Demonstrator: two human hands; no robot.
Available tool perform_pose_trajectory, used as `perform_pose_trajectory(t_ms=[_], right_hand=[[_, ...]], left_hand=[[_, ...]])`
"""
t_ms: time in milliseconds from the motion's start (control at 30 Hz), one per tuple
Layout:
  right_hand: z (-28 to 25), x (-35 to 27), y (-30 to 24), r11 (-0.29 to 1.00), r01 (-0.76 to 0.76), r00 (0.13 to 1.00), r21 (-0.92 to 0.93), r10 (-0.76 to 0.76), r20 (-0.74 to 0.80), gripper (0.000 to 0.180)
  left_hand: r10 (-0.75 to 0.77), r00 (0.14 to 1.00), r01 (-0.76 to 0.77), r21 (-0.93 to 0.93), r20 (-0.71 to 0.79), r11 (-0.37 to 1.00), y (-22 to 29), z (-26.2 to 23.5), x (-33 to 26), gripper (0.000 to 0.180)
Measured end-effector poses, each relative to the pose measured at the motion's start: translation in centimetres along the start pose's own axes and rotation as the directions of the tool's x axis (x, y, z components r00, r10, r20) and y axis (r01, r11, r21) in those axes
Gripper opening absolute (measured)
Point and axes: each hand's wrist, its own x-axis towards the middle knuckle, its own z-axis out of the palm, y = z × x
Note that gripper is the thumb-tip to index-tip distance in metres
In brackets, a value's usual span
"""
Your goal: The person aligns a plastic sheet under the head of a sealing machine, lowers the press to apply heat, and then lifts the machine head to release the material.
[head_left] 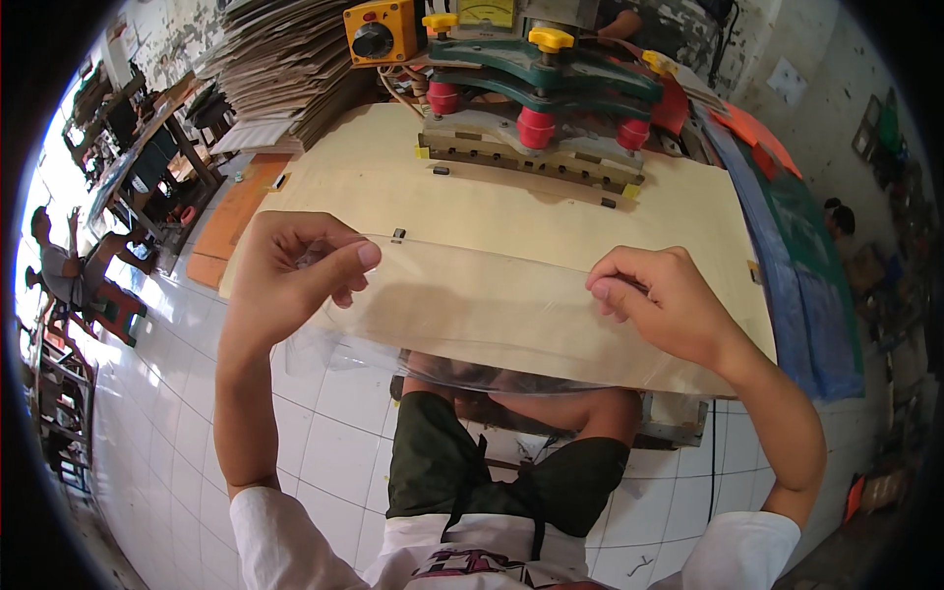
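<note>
A clear plastic sheet [472,280] stretches between my two hands above the near part of a pale board [678,216]. My left hand [295,265] pinches its upper left edge between thumb and fingers. On the other side, my right hand [649,295] grips the upper right edge with curled fingers. The sheet's lower part hangs loosely past the board's front edge, over my lap. Beyond it stands a machine head with a green frame [546,84], yellow knobs and red cushions, over a metal bar [531,162].
Small dark blocks [441,171] sit on the board. A stack of cardboard sheets [285,74] rises at the back left, beside a yellow control box [381,31]. Blue plastic sheeting [787,285] lies along the right. A person [69,261] sits on a stool at far left.
</note>
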Motion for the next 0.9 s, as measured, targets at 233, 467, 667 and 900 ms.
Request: perform_pose_trajectory(t_ms=[233,467,667,900], right_hand=[[-0.3,-0.4,0.5,0.997,0.001,0.995,0.076,0.007,-0.102,0.013],[0.4,0.0,-0.5,0.973,0.159,0.977,-0.165,-0.179,-0.114,0.01],[1.4,0.3,-2.0,0.941,0.236,0.956,-0.241,-0.27,-0.118,0.014],[-0.2,-0.2,-2.7,0.965,0.158,0.983,-0.211,-0.175,-0.064,0.011]], left_hand=[[0.042,0.999,-0.037,0.197,-0.017,0.98,-1.3,-1.4,0.4,0.022],[0.448,0.889,-0.402,0.636,0.097,0.659,-1.3,1.4,2.1,0.026],[0.435,0.863,-0.496,0.264,0.259,0.827,-0.2,7.1,2.2,0.03],[0.48,0.852,-0.519,0.218,0.209,0.827,0.1,8.9,2.6,0.011]])
